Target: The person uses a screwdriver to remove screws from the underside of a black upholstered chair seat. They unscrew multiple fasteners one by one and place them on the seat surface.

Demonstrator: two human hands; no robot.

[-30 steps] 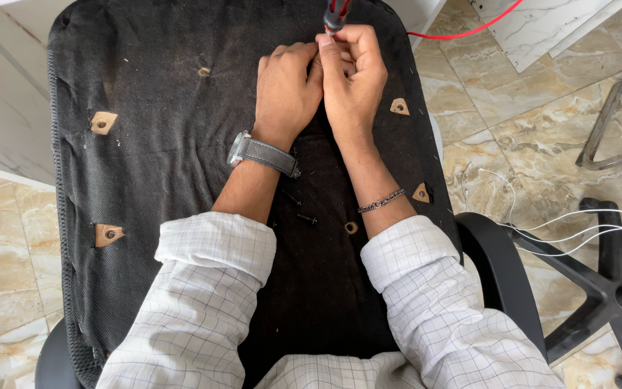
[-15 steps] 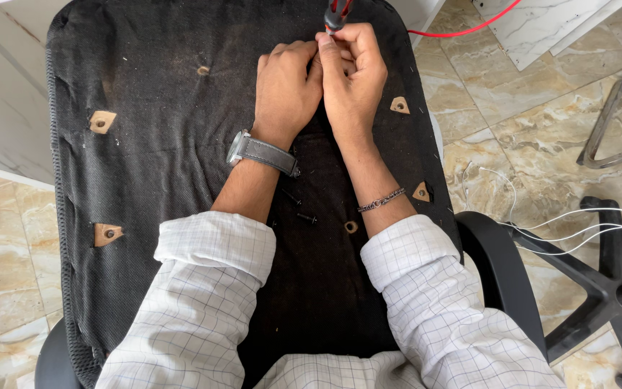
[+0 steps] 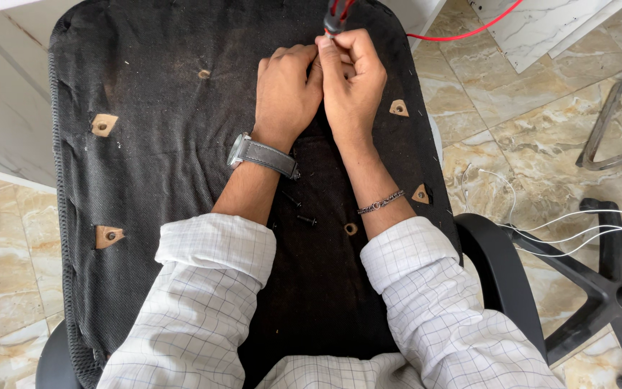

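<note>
1. Person sits over an upturned chair seat, black fabric underside facing up, resting across the lap.
2. Left hand lies knuckles-up on the fabric near the seat's far edge, fingers curled under; cannot tell what, if anything, they pinch.
3. Right hand sits pressed against the left one, thumb and fingers closed around the lower end of a screwdriver.
4. Screwdriver has a red and black handle, stands roughly upright at the top edge of the view, tip hidden between the two hands.
5. Grey-strapped watch on the left wrist; thin chain bracelet on the right wrist.
6. Both arms in white checked sleeves, rolled up to the forearm.
7. Loose black screw lies on the fabric between the forearms, apart from both hands.
8. Brown mounting holes show through cuts in the fabric on the left and right sides of the seat.
9. Red cable runs over the marble floor beyond the seat, top right.
10. Black chair base with white wires draped on it stands on the floor at right, near the seat.
</note>
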